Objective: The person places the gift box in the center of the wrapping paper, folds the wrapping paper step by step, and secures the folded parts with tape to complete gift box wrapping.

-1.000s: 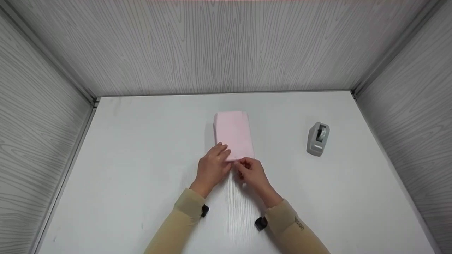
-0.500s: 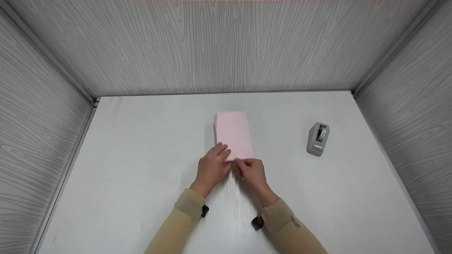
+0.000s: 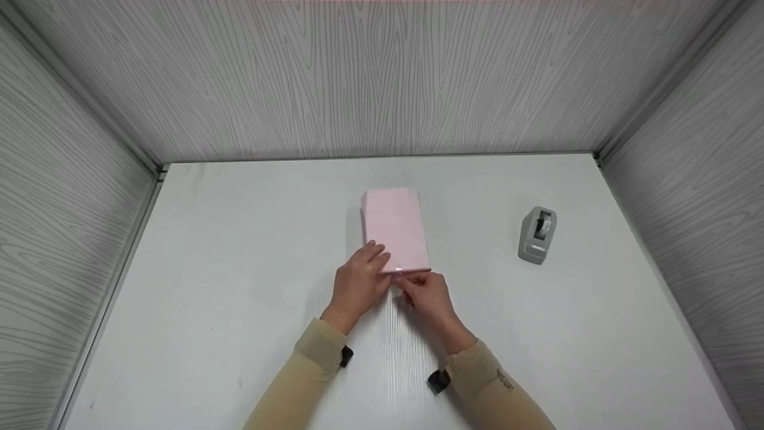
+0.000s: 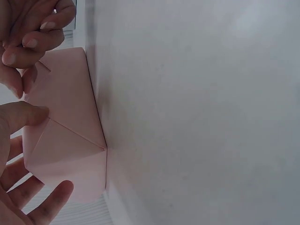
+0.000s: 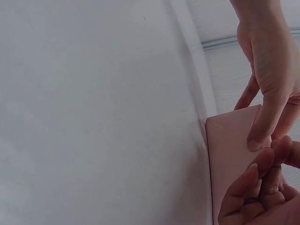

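Note:
A box wrapped in pink paper (image 3: 395, 224) lies on the white table, its long side pointing away from me. My left hand (image 3: 356, 288) grips the near left corner, fingers over the top and side. In the left wrist view its thumb (image 4: 29, 116) presses the near end, where folded triangular flaps (image 4: 65, 143) show. At the middle of the near top edge, my right hand (image 3: 428, 294) pinches a small shiny strip, apparently clear tape (image 3: 399, 270). The right wrist view shows its thumb and index fingertips together, the other fingers curled; the strip is barely visible there.
A grey tape dispenser (image 3: 538, 235) with a roll in it stands to the right on the white table (image 3: 250, 251). Wood-grain panels (image 3: 382, 77) enclose the table at the back and both sides.
My right hand moved slightly up against the box's near edge, then slightly back down. A shiny spot now shows on that edge. The left hand and box have stayed in place.

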A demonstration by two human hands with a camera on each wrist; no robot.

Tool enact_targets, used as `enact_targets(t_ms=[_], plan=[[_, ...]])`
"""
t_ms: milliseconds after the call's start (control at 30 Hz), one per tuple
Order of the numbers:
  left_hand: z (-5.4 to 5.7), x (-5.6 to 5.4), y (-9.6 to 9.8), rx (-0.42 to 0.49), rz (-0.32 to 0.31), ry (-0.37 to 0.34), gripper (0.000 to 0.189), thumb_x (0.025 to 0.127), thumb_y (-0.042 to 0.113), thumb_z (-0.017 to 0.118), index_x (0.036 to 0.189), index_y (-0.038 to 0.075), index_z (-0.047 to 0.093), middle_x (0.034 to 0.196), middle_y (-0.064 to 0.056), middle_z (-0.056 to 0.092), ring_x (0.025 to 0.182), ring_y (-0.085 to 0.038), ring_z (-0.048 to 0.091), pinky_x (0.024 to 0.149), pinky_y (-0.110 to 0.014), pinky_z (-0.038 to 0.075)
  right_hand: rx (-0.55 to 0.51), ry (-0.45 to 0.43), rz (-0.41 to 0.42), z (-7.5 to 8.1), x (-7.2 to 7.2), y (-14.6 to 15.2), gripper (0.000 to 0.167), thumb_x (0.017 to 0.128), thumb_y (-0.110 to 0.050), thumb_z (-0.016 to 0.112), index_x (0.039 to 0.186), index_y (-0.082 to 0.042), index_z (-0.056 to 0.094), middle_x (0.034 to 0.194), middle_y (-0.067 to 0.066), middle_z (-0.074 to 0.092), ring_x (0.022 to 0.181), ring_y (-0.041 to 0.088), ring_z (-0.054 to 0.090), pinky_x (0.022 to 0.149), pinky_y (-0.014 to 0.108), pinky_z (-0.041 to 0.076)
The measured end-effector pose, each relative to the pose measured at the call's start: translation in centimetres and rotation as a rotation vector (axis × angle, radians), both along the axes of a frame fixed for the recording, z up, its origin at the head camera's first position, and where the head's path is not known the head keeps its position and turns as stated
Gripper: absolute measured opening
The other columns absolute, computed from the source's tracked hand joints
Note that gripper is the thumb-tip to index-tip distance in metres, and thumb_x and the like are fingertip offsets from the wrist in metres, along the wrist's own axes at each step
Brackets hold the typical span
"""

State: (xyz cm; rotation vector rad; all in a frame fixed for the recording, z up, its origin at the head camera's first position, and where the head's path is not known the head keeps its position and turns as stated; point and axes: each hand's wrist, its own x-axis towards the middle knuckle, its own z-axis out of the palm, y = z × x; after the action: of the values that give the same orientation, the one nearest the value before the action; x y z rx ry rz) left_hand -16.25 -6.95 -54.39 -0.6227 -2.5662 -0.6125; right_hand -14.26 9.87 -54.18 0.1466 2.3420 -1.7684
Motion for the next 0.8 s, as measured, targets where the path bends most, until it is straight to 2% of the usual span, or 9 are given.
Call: enact_targets(t_ms=[167,400,667,800], plan=[[-0.05,-0.05,-0.03,0.009,-0.005,0.007,0.038,0.078,0.02,0.083,0.11,0.004,0.073,0.121,-0.01,0.066,0.121,-0.029,0.057,0.091,-0.038,0.052,0.004,-0.013,-0.017,-0.23,-0.16,-0.16,0.034,0.091,-0.024,0.071,0.08,0.007,0.068,0.057,-0.001,0.055,0.05,0.01,0.047,0.045,0.024,0.038],[0.02,0.11,0.03,-0.013,0.016,-0.011,0.038,0.078,0.022,0.083,0.112,0.006,0.073,0.123,-0.008,0.065,0.122,-0.027,0.057,0.092,-0.038,0.051,0.015,0.014,-0.025,-0.7,-0.37,-0.27,0.027,0.091,-0.017,0.068,0.075,0.005,0.067,0.055,-0.001,0.054,0.049,0.009,0.046,0.045,0.022,0.036],[0.04,0.04,0.07,-0.014,0.015,-0.004,0.038,0.078,0.021,0.083,0.111,0.006,0.073,0.122,-0.008,0.065,0.121,-0.028,0.057,0.091,-0.038,0.052,-0.113,-0.15,-0.059,-0.33,-0.23,-0.27,0.027,0.091,-0.018,0.068,0.084,0.008,0.067,0.057,0.0,0.055,0.051,0.009,0.048,0.047,0.023,0.04],[0.05,0.08,0.06,-0.018,0.015,-0.008,0.038,0.078,0.022,0.083,0.112,0.006,0.072,0.122,-0.008,0.065,0.122,-0.028,0.057,0.091,-0.038,0.052,-0.155,-0.196,-0.065,-0.37,-0.27,-0.36,0.025,0.091,-0.019,0.068,0.08,0.003,0.064,0.057,0.0,0.055,0.05,0.009,0.047,0.046,0.023,0.038]])
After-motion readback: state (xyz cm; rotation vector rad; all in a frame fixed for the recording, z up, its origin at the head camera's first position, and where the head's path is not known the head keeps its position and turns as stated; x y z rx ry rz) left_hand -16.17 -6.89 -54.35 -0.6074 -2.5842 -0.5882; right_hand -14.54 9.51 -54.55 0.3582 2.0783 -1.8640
